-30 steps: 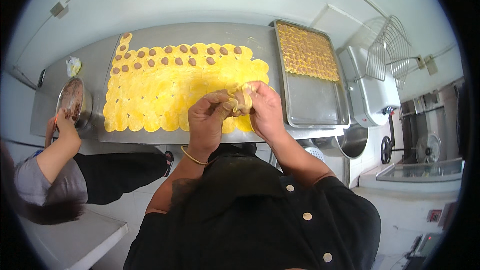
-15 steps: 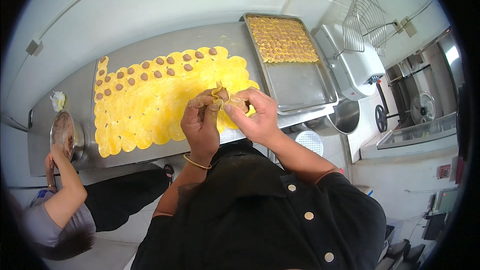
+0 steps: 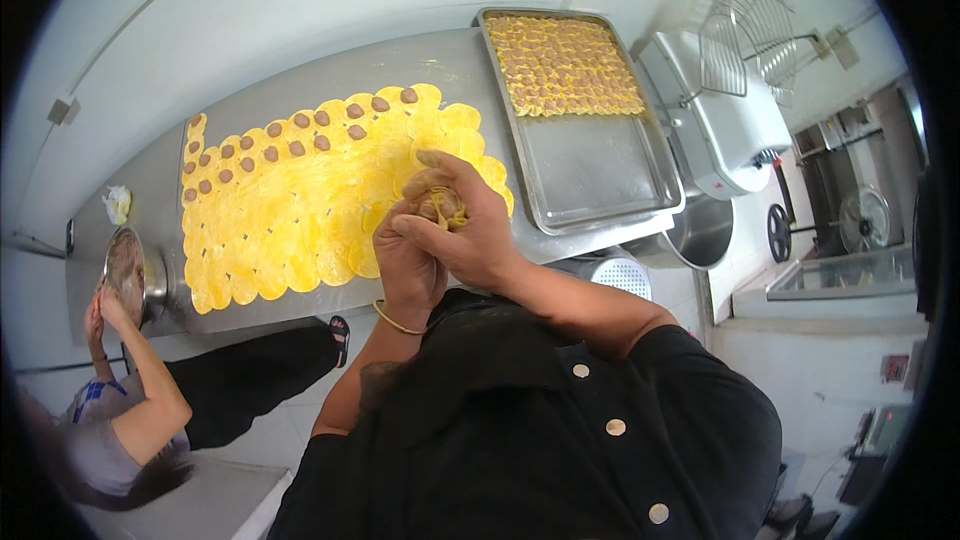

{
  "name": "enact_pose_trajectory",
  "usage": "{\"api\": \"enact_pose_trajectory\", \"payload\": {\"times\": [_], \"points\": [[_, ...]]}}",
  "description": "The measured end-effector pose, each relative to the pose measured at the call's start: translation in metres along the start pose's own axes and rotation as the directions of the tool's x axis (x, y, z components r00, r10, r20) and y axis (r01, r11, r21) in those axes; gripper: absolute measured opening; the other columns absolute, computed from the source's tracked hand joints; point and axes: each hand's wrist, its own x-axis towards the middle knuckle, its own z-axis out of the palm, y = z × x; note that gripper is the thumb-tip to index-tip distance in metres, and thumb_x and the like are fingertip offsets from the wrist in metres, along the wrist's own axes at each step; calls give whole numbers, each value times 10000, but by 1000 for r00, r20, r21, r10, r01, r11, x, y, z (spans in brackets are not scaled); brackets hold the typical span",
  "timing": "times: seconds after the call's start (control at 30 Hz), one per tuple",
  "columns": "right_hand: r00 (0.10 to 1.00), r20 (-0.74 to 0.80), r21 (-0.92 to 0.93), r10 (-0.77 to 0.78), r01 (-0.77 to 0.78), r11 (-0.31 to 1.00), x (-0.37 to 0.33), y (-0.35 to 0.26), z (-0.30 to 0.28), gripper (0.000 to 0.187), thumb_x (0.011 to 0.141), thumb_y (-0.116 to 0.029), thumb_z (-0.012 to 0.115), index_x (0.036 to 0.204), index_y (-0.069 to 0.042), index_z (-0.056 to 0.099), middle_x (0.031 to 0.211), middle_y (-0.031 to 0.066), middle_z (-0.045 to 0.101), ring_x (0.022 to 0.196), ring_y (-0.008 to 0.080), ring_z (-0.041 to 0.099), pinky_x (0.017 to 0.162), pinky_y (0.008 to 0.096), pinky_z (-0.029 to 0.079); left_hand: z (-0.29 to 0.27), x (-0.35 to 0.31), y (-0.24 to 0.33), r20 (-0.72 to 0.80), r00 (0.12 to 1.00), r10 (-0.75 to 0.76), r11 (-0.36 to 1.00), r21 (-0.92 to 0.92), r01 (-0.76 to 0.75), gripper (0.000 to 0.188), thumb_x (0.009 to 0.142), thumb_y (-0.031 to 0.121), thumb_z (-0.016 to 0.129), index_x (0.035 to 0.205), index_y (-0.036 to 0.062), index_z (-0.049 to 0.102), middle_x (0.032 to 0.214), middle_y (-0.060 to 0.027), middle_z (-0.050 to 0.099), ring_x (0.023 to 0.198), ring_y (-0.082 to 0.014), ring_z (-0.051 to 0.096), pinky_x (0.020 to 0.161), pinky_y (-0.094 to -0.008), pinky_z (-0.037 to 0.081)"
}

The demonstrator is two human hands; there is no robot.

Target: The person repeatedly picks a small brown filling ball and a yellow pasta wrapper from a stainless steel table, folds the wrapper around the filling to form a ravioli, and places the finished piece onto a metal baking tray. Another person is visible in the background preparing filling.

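Both of my hands are closed around one dumpling (image 3: 441, 208), a yellow wrapper gathered about brown meat filling, just above the near right part of the wrapper sheet. My right hand (image 3: 474, 230) curls over it from the right, thumb pointing left. Beneath and to the left, my left hand (image 3: 404, 258) supports it, its fingers partly hidden behind the right. Overlapping round yellow wrappers (image 3: 280, 235) cover the steel table (image 3: 380, 60). Brown meat portions (image 3: 321, 142) sit on the wrappers along the far and left edges.
A metal tray (image 3: 590, 165) at the right holds rows of dumplings (image 3: 565, 60) in its far half. Beyond it stands a white machine (image 3: 715, 115) with a wire guard. At the left, another person's hands (image 3: 108, 308) are at a steel bowl (image 3: 154, 275) of brown mixture.
My right hand has moved left and closed over the dumpling, where its fingers were pinching the wrapper's edge. The wrapper is now gathered closer round the filling. The view has shifted slightly.
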Motion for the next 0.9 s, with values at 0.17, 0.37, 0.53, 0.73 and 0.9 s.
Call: {"api": "enact_pose_trajectory", "payload": {"times": [0.17,0.37,0.53,0.73,0.9], "points": [[995,49,61,92,-95,994,11,45,-58,531,821,-130,858,1235,-36,539,1001,63,688,961,142,662,870,314,544,16,17,-57,-151,973,-174,984,18,179,346,1073,207,565,1366,23,556,1301,-62,639,1182,-180,628,1024,-360,532],[971,69,33,227,-230,973,27,101,-137,398,780,-218,826,1065,-39,612,968,153,688,928,312,694,814,389,556,27,38,-123,-324,842,-431,900,-93,425,318,1024,107,646,1329,28,607,1292,-82,667,1156,-191,656,1019,-348,539],[983,141,-63,-114,124,990,34,148,-180,335,757,-214,844,970,-57,639,948,145,666,899,369,661,777,422,545,35,60,-153,-274,799,-535,844,-208,494,450,1120,331,421,1423,14,521,1354,-109,634,1245,-256,609,1107,-429,462],[991,129,-83,33,-23,996,42,188,-206,432,755,-234,859,1102,-66,664,1004,123,673,1020,341,628,950,471,486,18,108,-172,-191,762,-619,780,-257,570,550,1131,425,364,1435,-15,494,1348,-183,634,1246,-322,616,1090,-472,471],[994,109,-380,12,30,924,48,220,-228,437,763,-227,866,1146,-97,702,918,85,664,988,326,600,883,441,459,-1,153,-184,-312,693,-650,749,-114,652,558,1127,424,413,1484,-3,442,1292,-218,648,1179,-333,648,1035,-449,509]]}}
